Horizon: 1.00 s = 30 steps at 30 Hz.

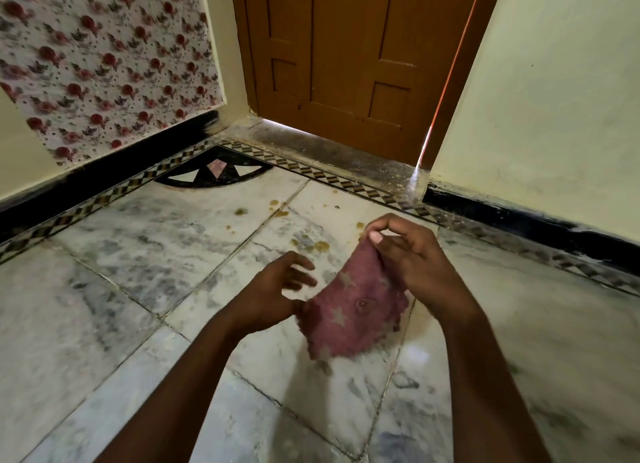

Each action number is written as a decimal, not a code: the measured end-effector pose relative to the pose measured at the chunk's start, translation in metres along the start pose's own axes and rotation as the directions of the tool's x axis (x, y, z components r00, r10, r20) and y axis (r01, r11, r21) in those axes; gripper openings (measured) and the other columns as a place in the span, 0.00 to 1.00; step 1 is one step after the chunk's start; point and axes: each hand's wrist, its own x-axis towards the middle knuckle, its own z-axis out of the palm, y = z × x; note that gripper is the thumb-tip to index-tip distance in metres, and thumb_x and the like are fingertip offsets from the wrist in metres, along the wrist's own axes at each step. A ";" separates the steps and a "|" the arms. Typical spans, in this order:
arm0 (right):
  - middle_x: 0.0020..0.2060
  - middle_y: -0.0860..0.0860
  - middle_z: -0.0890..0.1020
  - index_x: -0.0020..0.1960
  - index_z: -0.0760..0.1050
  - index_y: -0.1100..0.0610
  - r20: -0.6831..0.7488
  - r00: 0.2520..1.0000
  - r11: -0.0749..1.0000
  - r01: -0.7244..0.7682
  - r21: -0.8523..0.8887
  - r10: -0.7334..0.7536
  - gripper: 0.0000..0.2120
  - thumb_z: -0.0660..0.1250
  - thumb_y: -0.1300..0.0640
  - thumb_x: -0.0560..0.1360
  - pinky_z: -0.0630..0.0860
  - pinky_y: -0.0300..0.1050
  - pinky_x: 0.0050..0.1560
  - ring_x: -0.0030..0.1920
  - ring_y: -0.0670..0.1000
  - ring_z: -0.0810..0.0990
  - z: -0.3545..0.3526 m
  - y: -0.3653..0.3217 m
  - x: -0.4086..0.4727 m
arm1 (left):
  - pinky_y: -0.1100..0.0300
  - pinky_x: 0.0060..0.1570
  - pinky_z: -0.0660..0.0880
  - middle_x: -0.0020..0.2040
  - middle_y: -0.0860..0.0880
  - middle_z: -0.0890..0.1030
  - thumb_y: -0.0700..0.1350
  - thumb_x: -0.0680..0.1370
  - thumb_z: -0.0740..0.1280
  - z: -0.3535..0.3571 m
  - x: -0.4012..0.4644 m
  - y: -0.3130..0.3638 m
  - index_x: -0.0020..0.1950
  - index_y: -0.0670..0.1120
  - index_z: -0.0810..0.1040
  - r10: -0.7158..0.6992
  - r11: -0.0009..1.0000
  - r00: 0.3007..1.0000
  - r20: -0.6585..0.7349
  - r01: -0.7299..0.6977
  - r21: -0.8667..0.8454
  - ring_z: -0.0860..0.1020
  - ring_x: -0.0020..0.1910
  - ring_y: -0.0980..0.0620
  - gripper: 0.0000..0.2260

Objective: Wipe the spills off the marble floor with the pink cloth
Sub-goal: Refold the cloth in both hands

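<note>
Right hand (408,261): thumb and fingertips pinch the top corner of the pink cloth (356,310), lifted above the floor.
Left hand (273,291): fingers spread and loosely curled; thumb side touches the cloth's left edge, grip unclear.
Cloth: hangs between both hands, star-patterned.
Spills (320,245): yellowish-brown blobs on the marble floor (138,254), beyond the hands.
Surroundings: wooden door (346,54), floral wallpaper (104,57).

- The right hand (412,265) pinches the top corner of the pink cloth (356,310), which hangs above the marble floor (138,289)
- The left hand (273,293), fingers spread, touches the cloth's left edge
- Yellowish spills (318,245) dot the floor beyond the hands, near the brown door (346,54)
</note>
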 end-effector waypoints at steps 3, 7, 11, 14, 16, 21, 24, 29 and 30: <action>0.44 0.51 0.88 0.53 0.85 0.54 0.080 0.994 0.994 0.074 -0.075 -0.068 0.07 0.67 0.58 0.85 0.81 0.38 0.44 0.45 0.50 0.88 -0.002 -0.025 0.006 | 0.62 0.65 0.77 0.68 0.56 0.84 0.38 0.75 0.80 0.011 -0.003 0.016 0.70 0.53 0.80 0.157 0.980 0.973 0.171 -0.133 -0.147 0.78 0.73 0.59 0.25; 0.43 0.50 0.90 0.55 0.87 0.48 0.022 0.996 0.993 0.090 -0.076 -0.089 0.05 0.73 0.55 0.81 0.86 0.47 0.41 0.44 0.52 0.90 -0.016 -0.042 0.009 | 0.62 0.56 0.81 0.51 0.41 0.89 0.36 0.78 0.76 0.022 -0.002 0.032 0.50 0.41 0.87 0.246 0.932 0.966 0.074 -0.215 -0.291 0.87 0.54 0.50 0.02; 0.43 0.53 0.91 0.61 0.84 0.47 0.097 0.995 0.993 0.038 -0.113 -0.027 0.23 0.82 0.65 0.71 0.88 0.49 0.41 0.46 0.52 0.91 -0.039 -0.040 0.007 | 0.61 0.48 0.83 0.40 0.45 0.88 0.36 0.77 0.77 0.021 0.001 0.040 0.43 0.40 0.86 0.246 0.937 0.969 0.015 -0.234 -0.260 0.87 0.43 0.50 0.04; 0.42 0.52 0.91 0.63 0.82 0.50 0.085 0.996 0.983 0.036 -0.180 -0.021 0.26 0.80 0.70 0.71 0.88 0.61 0.44 0.46 0.54 0.91 -0.047 -0.036 0.011 | 0.54 0.36 0.81 0.34 0.46 0.86 0.36 0.74 0.80 0.018 0.001 0.045 0.39 0.42 0.81 0.231 0.957 0.973 -0.016 -0.230 -0.177 0.84 0.35 0.48 0.09; 0.43 0.53 0.91 0.64 0.82 0.51 0.082 0.996 0.981 0.049 -0.186 -0.035 0.25 0.79 0.70 0.72 0.88 0.56 0.50 0.48 0.52 0.91 -0.050 -0.033 0.013 | 0.47 0.29 0.80 0.33 0.41 0.85 0.35 0.73 0.81 0.016 -0.001 0.051 0.38 0.42 0.78 0.252 0.955 0.967 -0.036 -0.254 -0.151 0.84 0.31 0.39 0.13; 0.46 0.53 0.91 0.64 0.83 0.50 -0.031 0.994 0.980 0.109 0.169 -0.105 0.23 0.82 0.60 0.71 0.88 0.49 0.48 0.50 0.52 0.90 -0.064 -0.016 0.018 | 0.51 0.38 0.86 0.39 0.42 0.88 0.38 0.69 0.82 0.010 -0.009 0.079 0.42 0.48 0.72 0.329 0.910 0.944 0.028 -0.309 -0.277 0.88 0.39 0.45 0.18; 0.46 0.52 0.90 0.62 0.85 0.52 -0.172 0.957 0.586 0.001 0.811 0.236 0.22 0.71 0.37 0.78 0.86 0.49 0.46 0.46 0.52 0.90 -0.036 0.026 0.014 | 0.55 0.38 0.83 0.39 0.45 0.86 0.36 0.72 0.81 0.013 -0.001 0.093 0.37 0.48 0.71 0.317 0.887 0.948 0.014 -0.291 -0.360 0.86 0.41 0.48 0.19; 0.58 0.63 0.86 0.66 0.84 0.63 0.043 0.763 0.227 -0.245 0.943 0.645 0.42 0.73 0.28 0.70 0.80 0.61 0.65 0.59 0.62 0.86 0.065 0.103 -0.038 | 0.59 0.31 0.77 0.34 0.48 0.83 0.33 0.71 0.82 0.030 0.013 0.072 0.32 0.50 0.70 0.064 0.936 0.996 -0.054 -0.079 -0.344 0.81 0.36 0.51 0.23; 0.61 0.65 0.86 0.65 0.84 0.63 0.143 0.762 0.139 -0.292 0.946 0.631 0.49 0.81 0.27 0.59 0.82 0.63 0.61 0.58 0.65 0.87 0.078 0.107 -0.050 | 0.60 0.30 0.76 0.34 0.47 0.83 0.34 0.70 0.82 0.031 0.015 0.064 0.32 0.50 0.70 0.018 0.946 0.997 -0.078 -0.042 -0.322 0.81 0.36 0.51 0.23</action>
